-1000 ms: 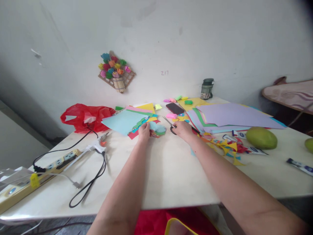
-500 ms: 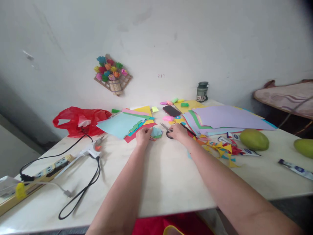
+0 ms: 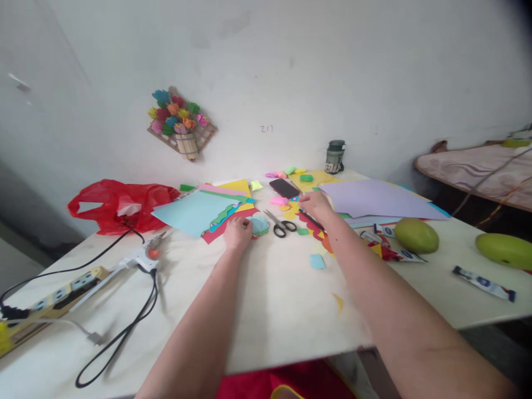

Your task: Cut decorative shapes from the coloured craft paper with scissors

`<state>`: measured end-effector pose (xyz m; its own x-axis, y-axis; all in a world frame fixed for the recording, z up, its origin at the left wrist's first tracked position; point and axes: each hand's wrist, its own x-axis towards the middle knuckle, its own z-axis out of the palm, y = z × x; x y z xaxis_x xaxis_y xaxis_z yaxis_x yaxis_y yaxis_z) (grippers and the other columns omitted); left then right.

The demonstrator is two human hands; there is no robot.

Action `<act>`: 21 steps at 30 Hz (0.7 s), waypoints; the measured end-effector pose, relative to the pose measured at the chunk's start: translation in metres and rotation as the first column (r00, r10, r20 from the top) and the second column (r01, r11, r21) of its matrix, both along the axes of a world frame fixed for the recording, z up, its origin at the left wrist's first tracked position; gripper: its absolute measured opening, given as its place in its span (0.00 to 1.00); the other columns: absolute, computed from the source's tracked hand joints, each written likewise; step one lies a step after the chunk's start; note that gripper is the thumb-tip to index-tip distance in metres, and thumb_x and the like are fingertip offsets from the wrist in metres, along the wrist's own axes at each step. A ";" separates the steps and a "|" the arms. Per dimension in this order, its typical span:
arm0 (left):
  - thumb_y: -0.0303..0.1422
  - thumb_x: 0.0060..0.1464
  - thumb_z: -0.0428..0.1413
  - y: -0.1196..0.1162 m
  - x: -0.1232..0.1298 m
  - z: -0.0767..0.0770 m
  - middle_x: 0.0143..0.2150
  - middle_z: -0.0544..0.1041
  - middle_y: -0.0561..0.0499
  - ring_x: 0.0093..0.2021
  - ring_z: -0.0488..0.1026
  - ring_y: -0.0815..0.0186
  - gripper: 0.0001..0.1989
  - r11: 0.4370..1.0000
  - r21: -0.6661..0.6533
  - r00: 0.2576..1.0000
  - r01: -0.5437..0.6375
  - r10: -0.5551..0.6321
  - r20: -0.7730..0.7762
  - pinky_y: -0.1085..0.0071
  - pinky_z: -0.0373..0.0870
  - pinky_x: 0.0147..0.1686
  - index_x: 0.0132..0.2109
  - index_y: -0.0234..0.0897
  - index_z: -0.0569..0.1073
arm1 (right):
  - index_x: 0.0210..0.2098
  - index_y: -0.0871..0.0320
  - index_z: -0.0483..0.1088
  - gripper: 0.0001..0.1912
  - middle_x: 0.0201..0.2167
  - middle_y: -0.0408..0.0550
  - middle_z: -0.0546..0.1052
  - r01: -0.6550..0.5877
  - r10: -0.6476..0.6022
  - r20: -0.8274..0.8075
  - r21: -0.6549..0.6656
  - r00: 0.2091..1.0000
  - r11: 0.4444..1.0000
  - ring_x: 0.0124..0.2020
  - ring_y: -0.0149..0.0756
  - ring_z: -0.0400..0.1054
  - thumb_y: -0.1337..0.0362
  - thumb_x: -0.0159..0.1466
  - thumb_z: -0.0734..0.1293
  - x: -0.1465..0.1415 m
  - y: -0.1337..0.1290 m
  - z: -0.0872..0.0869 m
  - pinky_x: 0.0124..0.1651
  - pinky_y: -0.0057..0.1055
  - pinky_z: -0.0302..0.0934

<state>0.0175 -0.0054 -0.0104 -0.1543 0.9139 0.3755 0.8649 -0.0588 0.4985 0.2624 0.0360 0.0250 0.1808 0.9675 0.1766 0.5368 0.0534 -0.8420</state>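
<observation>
My left hand [image 3: 238,235] rests on the table, its fingers closed at the edge of a small stack of scalloped paper cutouts [image 3: 260,224], light blue on top. Just right of that stack lie scissors [image 3: 282,227] with black handles, blades slightly apart, touched by neither hand. Farther right, my right hand [image 3: 316,205] bends its fingers together over yellow paper cutouts [image 3: 291,213]. Whatever is between those fingertips is too small to make out. A black pen [image 3: 311,220] lies beneath that hand, beside red scalloped paper.
Coloured sheets [image 3: 195,210] lie behind my left hand, a lilac sheet [image 3: 374,198] at right. A phone [image 3: 284,188], clay packets, a bottle [image 3: 334,157], green fruit [image 3: 416,235] and glue tubes surround the work. A red bag [image 3: 124,202], glue gun [image 3: 143,256] and power strip [image 3: 62,296] sit left.
My right hand has let go of the scissors, which now lie on the table, and has moved back and right to the yellow cutouts. My left hand stays by the paper stack. The view has shifted.
</observation>
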 end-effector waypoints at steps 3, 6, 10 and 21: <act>0.36 0.50 0.49 -0.002 0.001 0.000 0.42 0.74 0.46 0.50 0.63 0.54 0.10 0.998 0.060 0.999 0.005 -0.002 -0.043 0.64 0.64 0.40 0.34 0.40 0.74 | 0.29 0.58 0.74 0.06 0.28 0.51 0.77 0.055 -0.059 0.188 0.027 0.980 0.998 0.30 0.38 0.72 0.68 0.50 0.69 -0.004 0.000 -0.001 0.30 0.30 0.63; 0.35 0.50 0.50 -0.001 0.002 -0.002 0.44 0.74 0.47 0.50 0.62 0.54 0.09 0.996 0.084 0.997 0.031 -0.025 -0.075 0.61 0.62 0.45 0.34 0.40 0.74 | 0.31 0.56 0.75 0.08 0.37 0.51 0.77 0.075 -0.073 0.369 0.008 0.927 0.997 0.38 0.41 0.71 0.69 0.52 0.66 -0.005 0.001 -0.005 0.38 0.33 0.62; 0.34 0.50 0.50 0.000 0.001 -0.005 0.46 0.73 0.46 0.50 0.62 0.53 0.09 0.999 0.053 0.995 0.000 0.005 -0.104 0.59 0.61 0.45 0.36 0.40 0.73 | 0.33 0.54 0.75 0.09 0.41 0.51 0.77 0.065 -0.051 0.458 -0.014 0.887 0.998 0.42 0.41 0.70 0.69 0.53 0.65 -0.001 0.006 -0.012 0.41 0.34 0.62; 0.48 0.49 0.50 0.003 0.024 -0.007 0.58 0.65 0.47 0.62 0.50 0.51 0.23 0.959 0.068 0.900 0.274 -0.231 -0.371 0.49 0.32 0.60 0.51 0.46 0.69 | 0.39 0.56 0.75 0.15 0.44 0.48 0.76 0.126 -0.104 0.465 -0.016 0.879 0.992 0.45 0.39 0.69 0.70 0.55 0.63 0.028 0.017 -0.001 0.45 0.28 0.59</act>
<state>0.0419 -0.0024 -0.0171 0.2393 0.8513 0.4670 0.9315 -0.3370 0.1369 0.2908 0.0526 0.0240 0.1997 0.9538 0.2244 0.8653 -0.0642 -0.4970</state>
